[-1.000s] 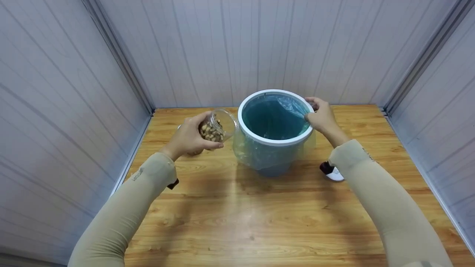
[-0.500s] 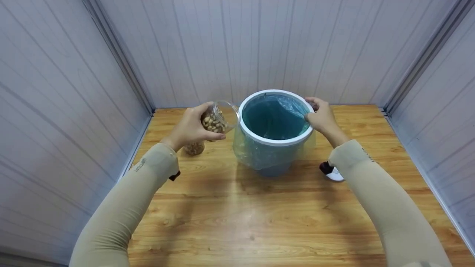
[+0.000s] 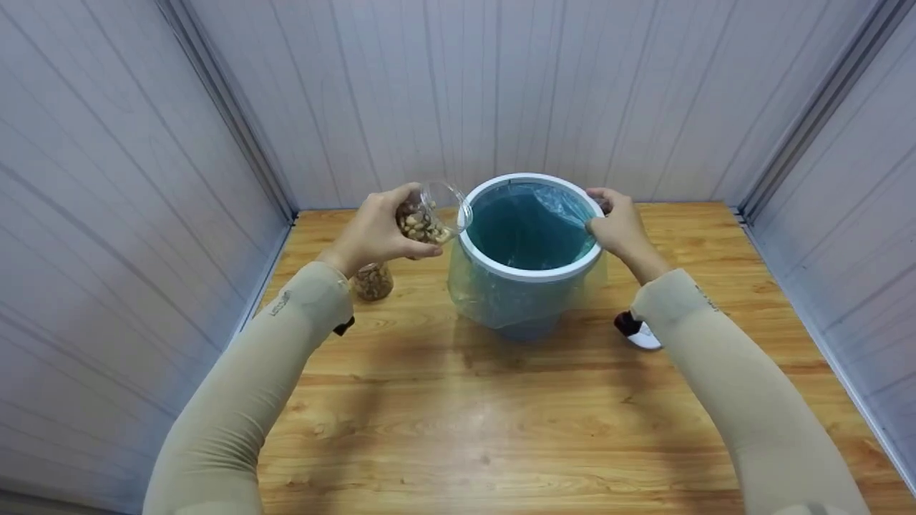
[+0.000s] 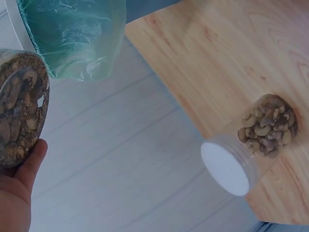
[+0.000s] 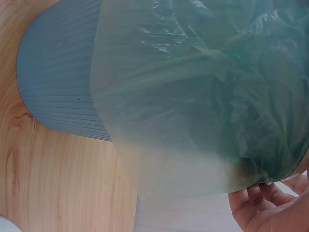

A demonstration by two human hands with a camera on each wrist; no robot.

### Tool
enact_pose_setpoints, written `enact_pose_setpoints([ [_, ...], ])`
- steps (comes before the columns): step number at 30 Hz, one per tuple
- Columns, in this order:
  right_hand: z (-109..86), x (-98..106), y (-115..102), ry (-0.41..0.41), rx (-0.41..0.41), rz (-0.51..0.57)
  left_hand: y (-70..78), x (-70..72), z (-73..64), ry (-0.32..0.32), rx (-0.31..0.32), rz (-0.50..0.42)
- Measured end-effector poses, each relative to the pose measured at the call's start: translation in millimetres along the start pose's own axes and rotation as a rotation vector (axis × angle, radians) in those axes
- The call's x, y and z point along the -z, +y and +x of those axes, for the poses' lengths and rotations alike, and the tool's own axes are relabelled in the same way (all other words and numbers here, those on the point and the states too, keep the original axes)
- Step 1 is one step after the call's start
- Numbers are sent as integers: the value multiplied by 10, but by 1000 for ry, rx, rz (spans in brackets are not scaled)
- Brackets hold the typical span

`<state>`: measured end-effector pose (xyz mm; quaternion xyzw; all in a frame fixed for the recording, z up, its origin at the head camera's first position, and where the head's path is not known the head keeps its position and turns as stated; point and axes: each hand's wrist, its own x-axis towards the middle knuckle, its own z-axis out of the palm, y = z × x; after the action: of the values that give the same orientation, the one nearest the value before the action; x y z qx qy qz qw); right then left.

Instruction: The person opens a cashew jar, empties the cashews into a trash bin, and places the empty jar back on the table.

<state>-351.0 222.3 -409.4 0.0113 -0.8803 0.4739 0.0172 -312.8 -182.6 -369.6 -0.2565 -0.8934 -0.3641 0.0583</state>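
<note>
My left hand (image 3: 383,225) grips a clear jar (image 3: 429,218) part full of nuts. The jar is tilted to the right, its open mouth overlapping the left rim of the trash can (image 3: 494,270). In the left wrist view the jar's base (image 4: 21,111) shows nuts and crumbs against it. The trash can has a white rim and a green plastic bag (image 3: 501,304) folded over it. My right hand (image 3: 619,225) grips the can's right rim, thumb inside on the bag and fingers outside. The right wrist view shows the fingertips (image 5: 241,205) at the bag.
A second jar of nuts (image 3: 373,281) stands on the wooden table (image 3: 458,429) below my left wrist; the left wrist view shows its white lid (image 4: 226,167). A white round object (image 3: 646,337) lies partly under my right forearm. Panel walls (image 3: 401,93) enclose the table.
My left hand has moved up and to the right with the jar, bringing its mouth over the can's rim and uncovering more of the second jar. My right hand stays in place.
</note>
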Motion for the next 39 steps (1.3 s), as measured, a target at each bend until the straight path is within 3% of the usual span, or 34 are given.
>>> enact_pose_setpoints([
  [18,15,-35,-51,-18,-13,4,120,37,294,-42,-7,132],
  [29,-2,-47,-35,-12,19,3,173,46,332,-48,-6,190],
  [39,-27,-37,-43,-35,-21,0,210,80,371,-49,-18,244],
])
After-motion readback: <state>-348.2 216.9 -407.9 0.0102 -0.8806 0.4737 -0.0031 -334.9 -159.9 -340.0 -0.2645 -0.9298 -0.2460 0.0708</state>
